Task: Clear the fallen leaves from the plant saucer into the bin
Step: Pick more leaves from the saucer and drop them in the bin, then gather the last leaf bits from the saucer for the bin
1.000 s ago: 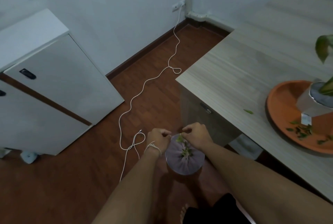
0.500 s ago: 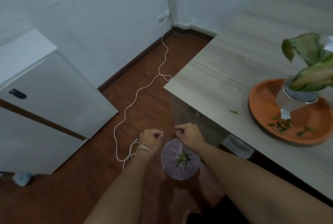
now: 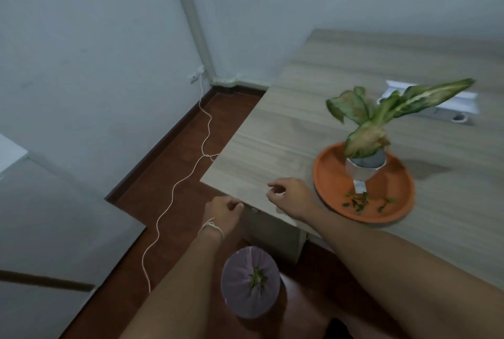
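In the orange saucer (image 3: 332, 183) lie small green leaves (image 3: 358, 201); both hands (image 3: 290, 194) seem loosely curled, empty.

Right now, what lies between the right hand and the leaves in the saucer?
In the head view, only bare tabletop and the saucer's near rim separate the right hand from the leaves.

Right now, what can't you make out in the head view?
- Right hand: fingers curled, so whether it holds a leaf is unclear.
- Leaves in saucer: too small and blurred to count.
- Bin: depth hidden by its liner.
- Desk: cut off at the right edge.
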A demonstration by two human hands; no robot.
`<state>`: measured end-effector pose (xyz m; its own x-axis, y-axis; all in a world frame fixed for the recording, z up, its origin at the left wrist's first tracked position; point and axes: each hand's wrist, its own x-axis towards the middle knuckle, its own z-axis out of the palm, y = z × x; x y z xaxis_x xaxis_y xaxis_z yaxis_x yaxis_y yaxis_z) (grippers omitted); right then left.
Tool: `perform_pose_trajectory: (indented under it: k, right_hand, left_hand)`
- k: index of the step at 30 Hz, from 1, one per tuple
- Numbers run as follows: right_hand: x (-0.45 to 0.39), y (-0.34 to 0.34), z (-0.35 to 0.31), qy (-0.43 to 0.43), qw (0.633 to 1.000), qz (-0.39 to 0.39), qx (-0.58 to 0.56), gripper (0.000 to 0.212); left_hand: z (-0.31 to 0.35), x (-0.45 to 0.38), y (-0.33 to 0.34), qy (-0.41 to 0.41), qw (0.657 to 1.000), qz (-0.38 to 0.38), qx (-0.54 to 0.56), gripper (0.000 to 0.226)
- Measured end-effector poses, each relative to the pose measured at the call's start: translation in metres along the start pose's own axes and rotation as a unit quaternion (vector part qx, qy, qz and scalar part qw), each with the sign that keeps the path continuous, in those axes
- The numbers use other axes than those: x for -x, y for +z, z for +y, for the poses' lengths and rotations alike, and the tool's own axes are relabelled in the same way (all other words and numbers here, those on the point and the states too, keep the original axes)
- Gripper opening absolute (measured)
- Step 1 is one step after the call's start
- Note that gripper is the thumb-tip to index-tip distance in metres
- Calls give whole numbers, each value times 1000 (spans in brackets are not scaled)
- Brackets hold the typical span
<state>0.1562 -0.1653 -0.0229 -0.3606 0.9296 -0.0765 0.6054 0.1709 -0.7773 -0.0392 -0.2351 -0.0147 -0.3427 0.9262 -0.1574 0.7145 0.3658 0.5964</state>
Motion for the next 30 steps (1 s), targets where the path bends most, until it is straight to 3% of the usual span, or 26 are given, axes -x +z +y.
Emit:
perform_pose_trajectory:
  k: [5,11,13,15,18,21,30]
  right_hand:
    - [16,-87,57,39,998,14,37,27]
    - [38,-156,134,111,985,44,123,8]
    - [41,-168,150,131,980,35,148,24]
    - [44,-174,158,143,975,18,171,31]
    - [48,-177,173,162,964,-18,211,5]
    - [48,-175,186,176,957,-64,222,22]
    - [46,-153,187,197,950,-102,217,26]
  left_hand:
    - [67,-21,33,54,996,-66,6,25]
    - [115,-42,84,87,975,-156,-132,39]
    - [120,-45,100,85,969,-163,-162,42]
    - [121,-50,111,77,967,-168,-175,41]
    - [121,-53,124,84,959,-186,-194,31]
    - [114,-53,134,101,942,-221,-230,30]
    - [95,-55,145,147,928,-206,-272,25]
